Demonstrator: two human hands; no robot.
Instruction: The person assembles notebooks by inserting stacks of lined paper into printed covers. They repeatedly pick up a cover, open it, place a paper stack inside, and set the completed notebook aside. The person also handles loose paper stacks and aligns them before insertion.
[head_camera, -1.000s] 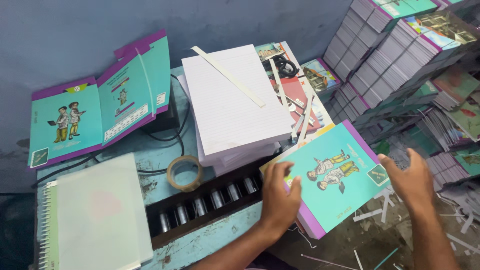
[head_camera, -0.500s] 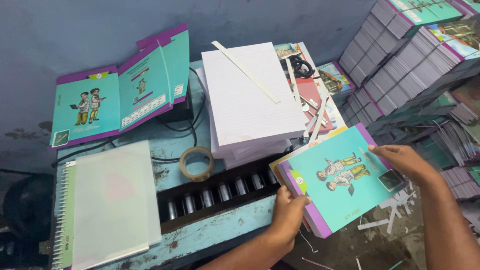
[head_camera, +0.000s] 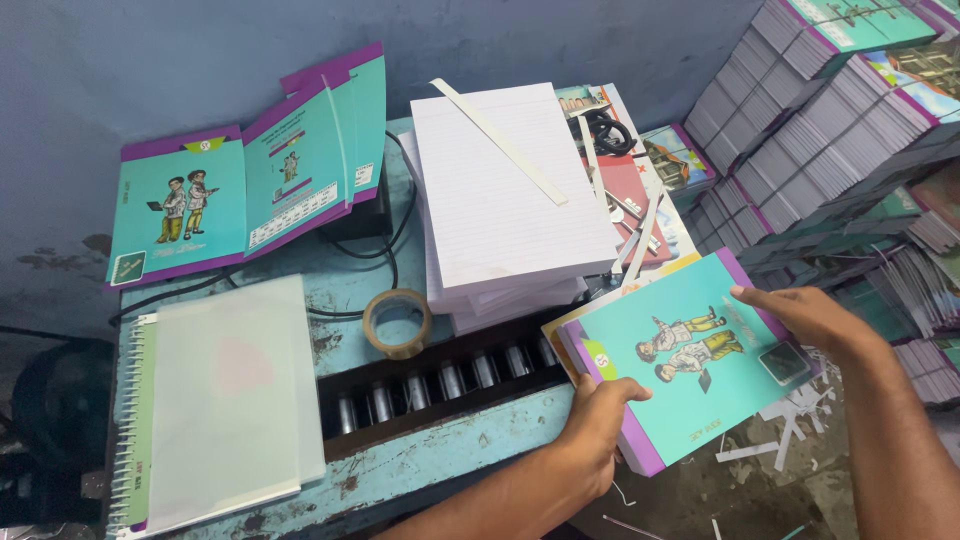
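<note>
My left hand (head_camera: 592, 428) and my right hand (head_camera: 805, 318) both grip a teal notebook with a purple spine edge and a cartoon cover (head_camera: 690, 355). The left holds its near-left corner, the right its far-right edge. The book is tilted and held over the right end of the blue metal table (head_camera: 430, 465), in front of a tall stack of ruled white paper (head_camera: 505, 195). A slot with a row of metal rollers (head_camera: 440, 382) runs across the table just left of the book.
A spiral-bound pad with a clear cover (head_camera: 215, 400) lies at the table's left. Nearby sits a tape roll (head_camera: 397, 322). Teal covers (head_camera: 250, 185) lean on the wall. Notebook stacks (head_camera: 820, 120) fill the right. Paper strips (head_camera: 790, 430) litter the floor.
The notebook has stayed in both hands and shifted slightly; my right hand slid along its far-right edge. The view moved a little to the left.
</note>
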